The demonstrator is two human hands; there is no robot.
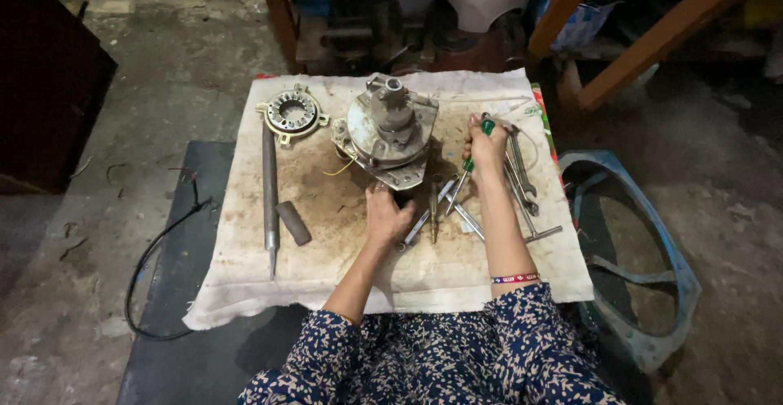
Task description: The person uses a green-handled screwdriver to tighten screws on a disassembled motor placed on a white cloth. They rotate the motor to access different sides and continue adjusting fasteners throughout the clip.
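A grey metal motor housing with an upright shaft stands on a stained white cloth. My left hand rests against its near edge, fingers curled on the base plate. My right hand is closed around a green-handled screwdriver, its tip pointing down toward the cloth just right of the housing. Several spanners and a socket wrench lie beside and below my right hand.
A ring-shaped stator lies at the cloth's far left, with a long steel rod and a short dark cylinder below it. A blue fan frame sits on the floor at right. A black cable loops at left.
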